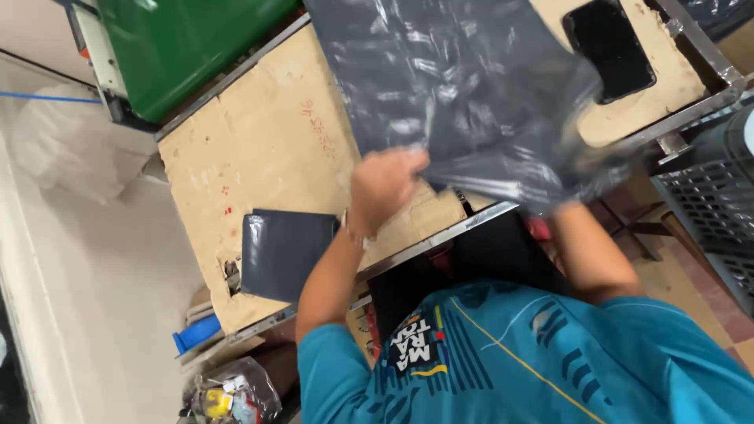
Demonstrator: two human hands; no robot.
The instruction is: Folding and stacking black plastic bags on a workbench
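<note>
A packing workshop: a cardboard-topped metal table (259,149), grey plastic mailer bags (283,253), a green machine (181,43), and a plastic crate (707,204).

One large grey plastic bag (471,86) was spread open over the bench, and one flat stack of folded grey bags (284,253) lay near the bench's front edge. There was one cardboard sheet (259,149) covering the bench top, with one dark rectangular cut-out (610,49) in it. One green machine housing (181,39) stood at the far side. One dark plastic crate (707,204) stood to the right. One clear bag of scraps (232,392) sat on the floor, beside one blue plastic piece (196,333). Two hands showed: one left hand (385,182), one right hand (567,192).
</note>
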